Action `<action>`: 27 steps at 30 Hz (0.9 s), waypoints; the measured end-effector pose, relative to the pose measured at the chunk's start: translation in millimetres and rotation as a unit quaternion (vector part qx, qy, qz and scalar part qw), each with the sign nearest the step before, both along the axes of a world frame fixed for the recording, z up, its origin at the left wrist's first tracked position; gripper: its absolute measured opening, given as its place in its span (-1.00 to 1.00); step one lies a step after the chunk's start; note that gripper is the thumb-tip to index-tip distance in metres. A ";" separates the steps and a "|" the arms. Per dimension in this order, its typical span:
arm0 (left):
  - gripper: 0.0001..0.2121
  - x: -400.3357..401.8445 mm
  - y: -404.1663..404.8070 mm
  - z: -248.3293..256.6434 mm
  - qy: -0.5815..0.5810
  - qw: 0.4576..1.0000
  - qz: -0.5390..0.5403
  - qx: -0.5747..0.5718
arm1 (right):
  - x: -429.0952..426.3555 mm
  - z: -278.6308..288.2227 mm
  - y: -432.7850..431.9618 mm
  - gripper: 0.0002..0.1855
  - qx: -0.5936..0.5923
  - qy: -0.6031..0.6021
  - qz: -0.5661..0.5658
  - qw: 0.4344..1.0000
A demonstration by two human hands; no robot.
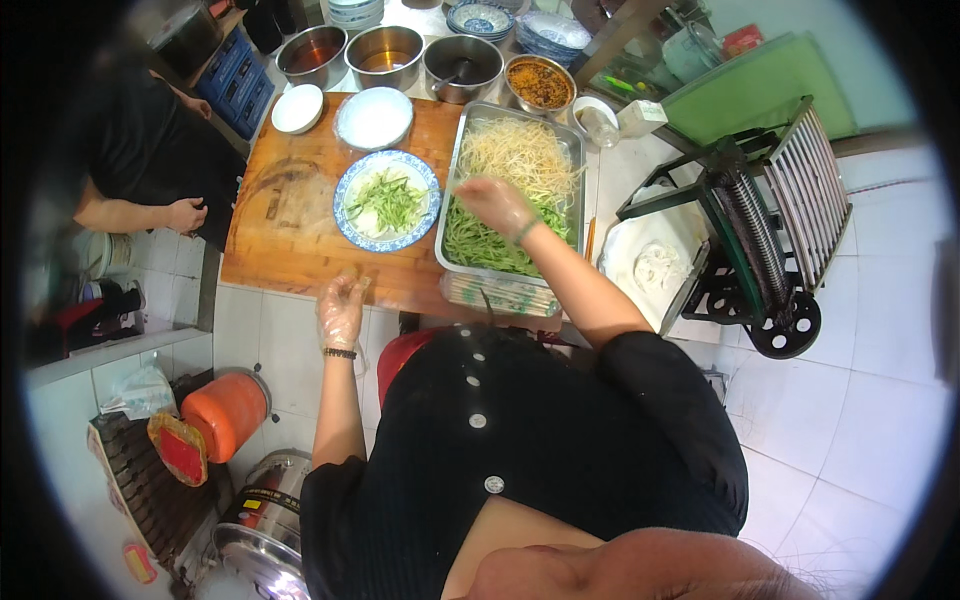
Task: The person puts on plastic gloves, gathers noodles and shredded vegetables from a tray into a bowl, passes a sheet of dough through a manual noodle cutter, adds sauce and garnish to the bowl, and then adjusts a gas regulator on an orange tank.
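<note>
A blue-and-white patterned plate (pixel 361 238) stands on the wooden board (pixel 300 247), holding pale and green shredded vegetables (pixel 390 201). To its right is a steel tray (pixel 442 262), with bean sprouts (pixel 517 150) in the far part and green shreds (pixel 480 244) in the near part. My right hand (pixel 495 206), in a clear plastic glove, hovers over the tray's left side where the two meet; its fingertips are bent and whatever they might hold is hidden. My left hand (pixel 343 307), also gloved, is near the board's front edge with bent fingers apart and nothing visible in them.
Steel pots of liquids (pixel 384 58) and a bowl of chili seasoning (pixel 540 84) line the back. Plastic-wrapped bowls (pixel 375 118) sit behind the plate. Packed chopsticks (pixel 499 294) lie before the tray. A noodle machine (pixel 750 217) stands right; another person (pixel 150 157) stands left.
</note>
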State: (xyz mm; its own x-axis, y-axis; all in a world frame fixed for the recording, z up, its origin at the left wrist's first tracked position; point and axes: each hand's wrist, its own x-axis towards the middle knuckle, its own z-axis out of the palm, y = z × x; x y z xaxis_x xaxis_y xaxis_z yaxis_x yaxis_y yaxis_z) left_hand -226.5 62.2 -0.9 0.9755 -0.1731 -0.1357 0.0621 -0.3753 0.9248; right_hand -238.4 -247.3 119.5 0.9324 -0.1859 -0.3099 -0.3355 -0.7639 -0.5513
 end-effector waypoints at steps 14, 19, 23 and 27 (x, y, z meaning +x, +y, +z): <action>-0.50 -31.3 -165.1 121.9 0.520 0.628 -0.173 -0.553 | -104.5 6.7 -4.0 -0.46 0.372 -0.166 -0.214 0.888; -0.53 -59.5 -207.2 106.4 0.575 0.541 -0.197 -0.582 | -110.8 -24.2 -6.7 -0.71 0.598 -0.211 -0.404 0.659; -0.50 -70.7 -203.7 100.0 0.551 0.596 -0.189 -0.553 | -105.3 -10.1 -15.1 -0.72 0.669 -0.179 -0.446 0.567; -0.46 -86.4 -202.6 115.8 0.493 0.642 -0.230 -0.541 | -98.0 -33.5 -35.5 -0.72 0.700 -0.242 -0.464 0.486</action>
State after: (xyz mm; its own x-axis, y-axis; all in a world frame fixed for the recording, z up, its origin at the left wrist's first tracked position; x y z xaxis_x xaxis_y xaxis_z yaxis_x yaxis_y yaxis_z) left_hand -312.9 -140.4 114.9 0.3198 -0.9250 -0.2053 0.9297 0.2645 0.2563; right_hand -336.3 -282.7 86.0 0.6756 -0.5183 -0.5243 0.2492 0.8299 -0.4992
